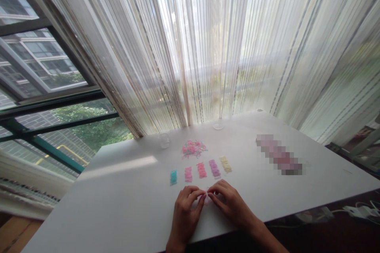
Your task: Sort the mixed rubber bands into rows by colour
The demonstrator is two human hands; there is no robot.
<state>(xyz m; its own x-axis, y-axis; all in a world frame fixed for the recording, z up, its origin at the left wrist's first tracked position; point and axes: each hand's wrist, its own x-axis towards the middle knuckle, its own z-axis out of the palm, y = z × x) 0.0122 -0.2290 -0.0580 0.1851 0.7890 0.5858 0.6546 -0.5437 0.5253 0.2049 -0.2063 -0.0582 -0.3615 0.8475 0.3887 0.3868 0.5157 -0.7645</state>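
Near the table's front edge my left hand [187, 209] and my right hand [228, 201] meet, thumbs and forefingers pinched together. A small pale pink thing [207, 201] shows just under the fingertips; its kind is too small to tell. Beyond my hands lies a row of small coloured bundles: a teal bundle [173, 177], a light pink bundle [188, 174], a bright pink bundle [202, 170], a purple bundle [214, 168] and a yellow bundle [225, 164]. Behind the row sits a loose pile of pink and greenish pieces [193, 148].
On the white table [124, 201], a clear container [164, 140] and a clear round lid or dish [218, 126] stand toward the back. A pixelated pink object [277, 154] lies at the right. Sheer striped curtains [208, 47] hang behind the table, with white cables [360, 209] at lower right.
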